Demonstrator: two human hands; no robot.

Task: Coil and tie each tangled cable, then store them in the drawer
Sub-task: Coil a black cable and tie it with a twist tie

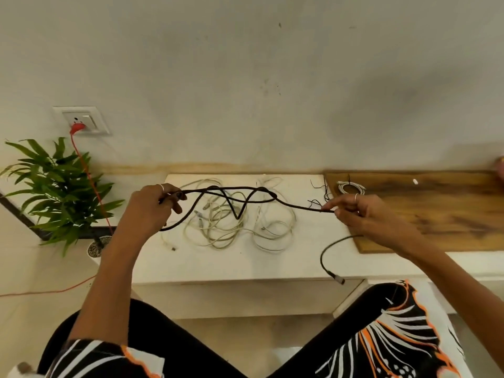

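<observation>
A black cable (297, 205) stretches in the air between my two hands, looped and twisted in its middle. My left hand (152, 208) grips one part of it with curled fingers. My right hand (362, 214) pinches it further along; past that hand the cable curves down to a plug end (338, 279) at the table's front edge. Beneath the black cable, tangled white cables (218, 227) lie on the white table (245, 266). A small coiled white cable (350, 187) rests on the wooden board (436, 208).
Thin black ties (321, 192) lie by the wooden board's left edge. A potted green plant (57, 192) stands at the left, below a wall socket (81, 120) with a red plug and orange cord (90, 181). My knees sit under the table front.
</observation>
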